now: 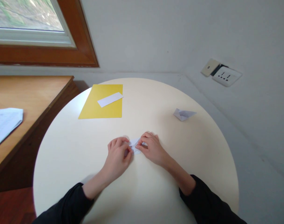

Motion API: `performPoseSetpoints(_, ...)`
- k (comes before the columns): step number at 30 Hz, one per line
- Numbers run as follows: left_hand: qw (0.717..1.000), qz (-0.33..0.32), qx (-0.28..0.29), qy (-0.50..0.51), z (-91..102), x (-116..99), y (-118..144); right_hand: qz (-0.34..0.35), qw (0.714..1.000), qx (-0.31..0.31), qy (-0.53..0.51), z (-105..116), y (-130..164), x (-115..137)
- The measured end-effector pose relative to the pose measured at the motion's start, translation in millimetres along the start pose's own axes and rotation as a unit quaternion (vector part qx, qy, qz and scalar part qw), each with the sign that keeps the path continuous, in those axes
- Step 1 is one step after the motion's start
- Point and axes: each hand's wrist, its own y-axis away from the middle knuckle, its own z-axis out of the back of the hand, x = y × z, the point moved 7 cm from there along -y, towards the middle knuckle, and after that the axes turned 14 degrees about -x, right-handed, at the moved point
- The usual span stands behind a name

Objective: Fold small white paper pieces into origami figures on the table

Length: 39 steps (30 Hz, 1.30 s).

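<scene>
Pinching a small folded white paper (135,145) mid-desk (156,193), left hand (117,155) and right hand (152,147) close together; it looks light, flimsy, easily creased, best held at its edges.

Single head-worn view, looking forward and down, close over a round table (74,149), wall beyond

A small white paper piece (135,145) lies on a smooth, matt cream table (156,193); the desk (27,93) is wood.
</scene>
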Motion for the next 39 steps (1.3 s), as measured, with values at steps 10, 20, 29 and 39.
performPoseSetpoints(10, 0.992, -0.101, -0.036, 0.063, 1.8, -12.5, 4.4, 0.000, 1.000, -0.009, 0.002, -0.3, -0.5, 0.1)
performPoseSetpoints(20, 0.970, -0.241, 0.003, -0.010, -5.1, -16.8, 23.1, 0.004, 1.000, -0.013, -0.011, 1.3, 0.9, 0.1)
performPoseSetpoints(29, 0.964, -0.264, 0.031, -0.021, -3.4, -15.9, 28.9, 0.000, 0.999, -0.040, 0.007, 2.4, 2.1, -2.1)
performPoseSetpoints(39, 0.964, -0.262, 0.041, -0.017, -1.4, -15.9, 26.2, -0.019, 0.999, -0.035, 0.034, 10.3, 3.1, -8.3)
